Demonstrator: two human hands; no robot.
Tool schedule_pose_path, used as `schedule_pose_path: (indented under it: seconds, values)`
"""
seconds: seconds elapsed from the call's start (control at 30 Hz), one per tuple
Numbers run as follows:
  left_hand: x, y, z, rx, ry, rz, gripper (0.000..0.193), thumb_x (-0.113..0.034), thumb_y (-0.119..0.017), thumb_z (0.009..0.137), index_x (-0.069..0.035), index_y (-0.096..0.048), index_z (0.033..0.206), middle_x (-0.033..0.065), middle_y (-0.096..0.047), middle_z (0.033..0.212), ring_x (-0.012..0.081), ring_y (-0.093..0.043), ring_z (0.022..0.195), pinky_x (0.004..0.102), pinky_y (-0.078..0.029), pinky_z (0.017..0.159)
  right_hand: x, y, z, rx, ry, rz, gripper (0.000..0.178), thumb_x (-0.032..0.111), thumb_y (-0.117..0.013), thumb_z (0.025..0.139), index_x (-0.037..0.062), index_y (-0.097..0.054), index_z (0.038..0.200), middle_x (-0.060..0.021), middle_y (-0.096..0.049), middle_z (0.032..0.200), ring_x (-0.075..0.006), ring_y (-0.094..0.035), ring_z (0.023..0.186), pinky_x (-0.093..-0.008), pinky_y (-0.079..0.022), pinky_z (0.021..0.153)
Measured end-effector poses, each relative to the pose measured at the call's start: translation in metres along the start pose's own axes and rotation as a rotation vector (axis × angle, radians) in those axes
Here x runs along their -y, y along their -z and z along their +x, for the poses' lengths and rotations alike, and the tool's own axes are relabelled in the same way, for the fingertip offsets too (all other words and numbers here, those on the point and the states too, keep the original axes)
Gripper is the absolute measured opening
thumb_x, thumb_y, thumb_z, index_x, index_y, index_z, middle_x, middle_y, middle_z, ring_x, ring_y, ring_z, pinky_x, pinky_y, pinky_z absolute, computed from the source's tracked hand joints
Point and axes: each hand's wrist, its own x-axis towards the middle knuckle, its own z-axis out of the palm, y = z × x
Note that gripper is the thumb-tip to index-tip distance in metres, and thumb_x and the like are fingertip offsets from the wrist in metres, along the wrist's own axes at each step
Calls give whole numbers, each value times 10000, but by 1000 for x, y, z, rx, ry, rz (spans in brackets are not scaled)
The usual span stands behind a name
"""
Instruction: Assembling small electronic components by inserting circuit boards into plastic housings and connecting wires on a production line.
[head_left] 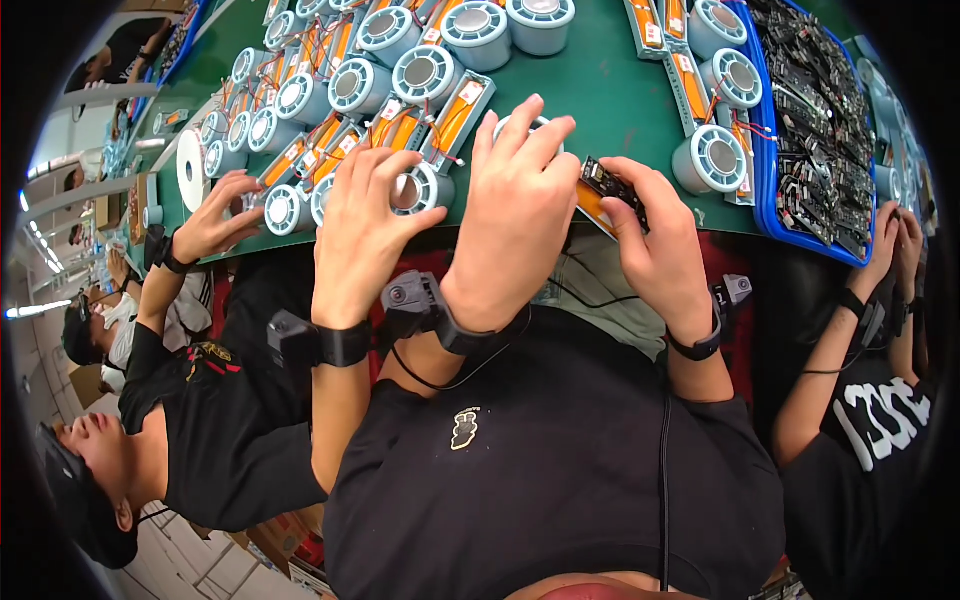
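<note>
My left hand point(515, 215) is raised over the near edge of the table, back upward, its fingers stretched out and apart. Just behind its fingertips sits a light-blue round piece, mostly covered by the hand, so contact is unclear. In my right hand point(655, 240) a small black circuit board point(606, 184) is pinched between thumb and fingers. Beneath the board, an orange strip point(596, 212) of a slim assembly shows at the table's edge; the hand hides the rest of it.
Several light-blue fan-like units point(478, 35) with orange strips and red wires stand on the green table point(590, 80). At right, a blue bin point(765, 130) holds many black circuit boards point(815, 120). A co-worker's hands point(370, 225) are close at left; another person's hands point(885, 245) are beyond the bin.
</note>
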Motion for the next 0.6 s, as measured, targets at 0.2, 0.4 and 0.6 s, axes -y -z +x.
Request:
schedule_pose_path:
  seconds: [0.2, 0.4, 0.6]
  values:
    - [-1, 20, -2, 143, -94, 84, 125, 8, -663, 811, -2, -727, 918, 139, -646, 1327, 421, -519, 1336, 559, -442, 1088, -5, 3, 2, 0, 25, 26, 298, -14, -686, 904, -13, -643, 1199, -172, -691, 1117, -315, -698, 1009, -366, -546, 862]
    - [-1, 19, 3, 193, -110, 164, 182, 19, -633, 794, -10, -735, 941, 119, -633, 1364, 411, -470, 1391, 555, -429, 1120, -4, 2, 6, -64, 89, -20, 287, -15, -716, 863, -9, -656, 1144, -167, -688, 1059, -348, -681, 970, -394, -547, 841]
    - [6, 10, -4, 87, -153, 152, 170, 38, -644, 783, -11, -732, 920, 106, -637, 1365, 408, -478, 1393, 566, -431, 1123, -2, 4, 4, -121, 262, -252, 320, 6, -750, 821, -11, -658, 1126, -156, -692, 1028, -347, -643, 926, -418, -533, 810]
